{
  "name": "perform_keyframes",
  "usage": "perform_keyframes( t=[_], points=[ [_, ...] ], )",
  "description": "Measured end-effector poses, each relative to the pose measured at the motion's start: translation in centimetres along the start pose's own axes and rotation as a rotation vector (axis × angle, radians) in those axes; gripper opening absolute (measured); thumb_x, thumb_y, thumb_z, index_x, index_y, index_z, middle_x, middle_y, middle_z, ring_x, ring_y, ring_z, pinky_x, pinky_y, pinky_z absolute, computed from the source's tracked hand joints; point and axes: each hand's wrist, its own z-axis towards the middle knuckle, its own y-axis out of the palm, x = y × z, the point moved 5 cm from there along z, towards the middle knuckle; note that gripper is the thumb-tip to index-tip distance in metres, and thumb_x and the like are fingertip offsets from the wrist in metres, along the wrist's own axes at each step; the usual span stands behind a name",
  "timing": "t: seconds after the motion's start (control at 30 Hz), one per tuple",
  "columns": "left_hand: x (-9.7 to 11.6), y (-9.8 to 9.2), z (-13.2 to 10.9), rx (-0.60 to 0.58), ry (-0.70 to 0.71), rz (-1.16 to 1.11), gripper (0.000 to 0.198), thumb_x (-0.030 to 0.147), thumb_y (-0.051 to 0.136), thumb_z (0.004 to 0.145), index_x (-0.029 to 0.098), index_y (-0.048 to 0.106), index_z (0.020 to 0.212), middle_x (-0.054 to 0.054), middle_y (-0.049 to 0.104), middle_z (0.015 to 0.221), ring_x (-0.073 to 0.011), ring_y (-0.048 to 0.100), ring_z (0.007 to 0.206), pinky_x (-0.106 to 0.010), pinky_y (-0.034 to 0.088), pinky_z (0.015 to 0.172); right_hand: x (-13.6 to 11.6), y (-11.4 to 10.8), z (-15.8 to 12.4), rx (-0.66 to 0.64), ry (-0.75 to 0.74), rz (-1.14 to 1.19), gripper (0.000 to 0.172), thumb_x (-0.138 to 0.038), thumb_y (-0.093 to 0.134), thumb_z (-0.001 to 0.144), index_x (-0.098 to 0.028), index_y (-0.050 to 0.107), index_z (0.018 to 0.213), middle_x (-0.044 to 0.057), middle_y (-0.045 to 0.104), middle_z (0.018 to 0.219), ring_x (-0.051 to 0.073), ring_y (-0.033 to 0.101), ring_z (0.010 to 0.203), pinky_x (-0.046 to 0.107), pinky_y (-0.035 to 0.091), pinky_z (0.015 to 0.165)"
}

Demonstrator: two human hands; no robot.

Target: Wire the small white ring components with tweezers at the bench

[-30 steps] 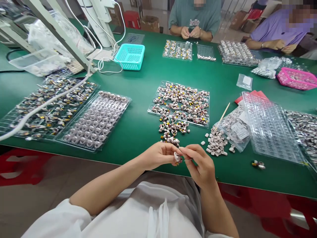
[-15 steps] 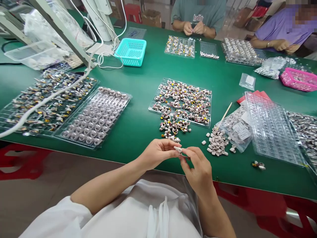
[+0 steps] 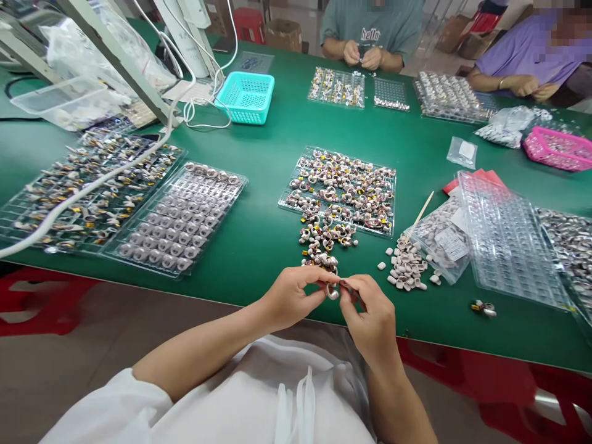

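Straight ahead of our left hand and right hand, a loose pile of coil parts blocks the way back to the full tray. White caps and a plastic bag crowd the right. We find open green table on the left, between that pile and the tray of grey parts.

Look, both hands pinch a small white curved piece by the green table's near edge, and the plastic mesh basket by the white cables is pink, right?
No: the head view shows the plastic mesh basket by the white cables is turquoise, not pink. The rest holds: the left hand and right hand pinch a small white curved piece by the green table's near edge.
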Motion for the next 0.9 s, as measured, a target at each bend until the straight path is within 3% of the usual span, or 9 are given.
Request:
perform_keyframes(
  t=[0.13, 0.37, 0.5, 0.63, 0.77, 0.9],
  points=[
    [0.2, 0.0, 0.0, 0.077, 0.079, 0.073, 0.021, 0.014, 0.063, 0.082, 0.02, 0.076, 0.097, -0.006, 0.078, 0.093, -0.0201, 0.071, 0.087, -0.03, 0.055, 0.084, 1.2, 0.2, -0.5, 0.008, 0.227, 0.226, 0.009, -0.02, 0.061, 0.089, -0.021, 0.069, 0.093, 0.004, 0.068, 0.085, 0.015, 0.062, 0.069, 0.024, 0.05, 0.057],
    [-1.6, 1.5, 0.1, 0.078, -0.18, -0.333, 0.021, 0.03, 0.071, 0.081, 0.016, 0.072, 0.097, -0.005, 0.073, 0.085, -0.0172, 0.068, 0.078, -0.025, 0.055, 0.073, 2.6, 1.8, -1.6, 0.125, 0.399, 0.534, 0.012, -0.029, 0.07, 0.084, -0.019, 0.07, 0.09, 0.002, 0.068, 0.076, 0.014, 0.061, 0.062, 0.023, 0.05, 0.052],
    [-1.9, 2.0, 0.1, 0.08, -0.25, -0.537, 0.026, 0.034, 0.076, 0.078, 0.014, 0.071, 0.094, -0.003, 0.071, 0.08, -0.0142, 0.066, 0.074, -0.024, 0.055, 0.072, 2.6, 2.2, -1.9, 0.173, 0.376, 0.607, 0.009, -0.026, 0.071, 0.085, -0.019, 0.068, 0.089, 0.002, 0.065, 0.08, 0.013, 0.061, 0.065, 0.023, 0.051, 0.054],
    [-2.1, 2.2, 0.1, 0.026, -0.32, -0.627, 0.03, 0.034, 0.078, 0.076, 0.014, 0.068, 0.095, -0.001, 0.071, 0.075, -0.0135, 0.068, 0.071, -0.025, 0.057, 0.073, 1.9, 1.9, -1.8, 0.153, 0.289, 0.532, 0.004, -0.023, 0.068, 0.087, -0.021, 0.067, 0.091, 0.003, 0.058, 0.091, 0.014, 0.061, 0.073, 0.025, 0.054, 0.062],
    [-2.1, 2.0, 0.1, -0.026, -0.338, -0.61, 0.025, 0.031, 0.076, 0.078, 0.013, 0.067, 0.093, 0.0, 0.068, 0.071, -0.0111, 0.065, 0.064, -0.023, 0.055, 0.067, 1.4, 1.5, -1.6, 0.073, 0.243, 0.45, 0.005, -0.021, 0.063, 0.09, -0.022, 0.063, 0.095, 0.002, 0.056, 0.093, 0.012, 0.059, 0.07, 0.024, 0.052, 0.06],
    [-2.0, 1.6, 0.1, -0.125, -0.313, -0.441, 0.019, 0.026, 0.071, 0.081, 0.012, 0.068, 0.093, -0.004, 0.07, 0.077, -0.0135, 0.065, 0.069, -0.025, 0.055, 0.069, 0.7, 0.7, -1.1, -0.044, 0.175, 0.238, 0.01, -0.018, 0.06, 0.09, -0.023, 0.061, 0.098, 0.001, 0.061, 0.089, 0.011, 0.055, 0.065, 0.022, 0.046, 0.055]
  ],
)
